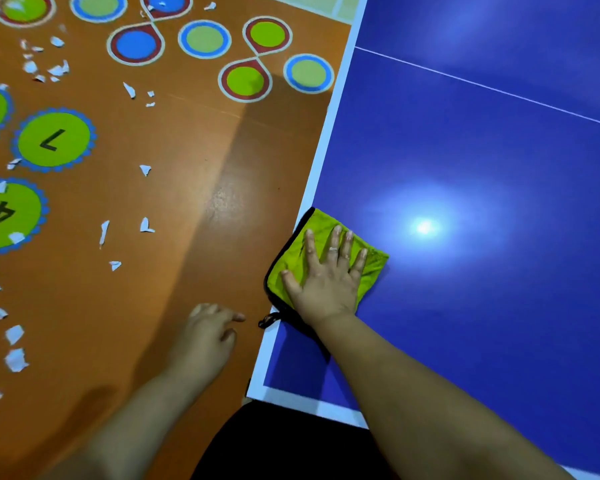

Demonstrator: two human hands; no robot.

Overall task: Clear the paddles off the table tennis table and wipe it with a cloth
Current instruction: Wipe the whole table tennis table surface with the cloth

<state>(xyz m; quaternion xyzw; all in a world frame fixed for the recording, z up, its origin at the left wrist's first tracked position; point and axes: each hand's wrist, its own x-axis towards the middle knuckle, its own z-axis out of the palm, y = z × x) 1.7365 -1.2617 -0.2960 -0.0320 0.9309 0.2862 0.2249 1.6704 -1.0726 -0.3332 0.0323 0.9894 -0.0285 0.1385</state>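
A: Nearest first: what are the two hands doing?

B: The left hand (205, 337) hangs off the worktop's side, over the orange floor (194, 209). Its fingers are loosely curled and it holds nothing, though it is a little blurred. The right hand (326, 275) lies flat with its fingers spread, palm down on the cloth (373, 266).

A: And where exactly is the cloth?

B: On the blue worktop (482, 161), at its left edge, not far from the near corner. The black-trimmed side of the cloth reaches over the white border, and a small black loop (269, 319) dangles off the edge.

A: How will it handle?

B: I'd judge it soft and light, folded into a pad. It creases under the palm, so it will bunch if pushed by one corner. A flat, spread palm over its middle looks like the right hold; the glossy surface should let it slide easily.

A: Any paddles left?

B: None in view on the part shown, so the clearing seems done here and wiping is the step in hand.

A: Farther out?

B: A bright glare (425, 226) from a lamp sits just beyond the cloth, then a thin white line (482, 86) crosses the worktop. On the floor to the left lie white paper scraps (145, 169) among painted circles (53, 138), two of them numbered.
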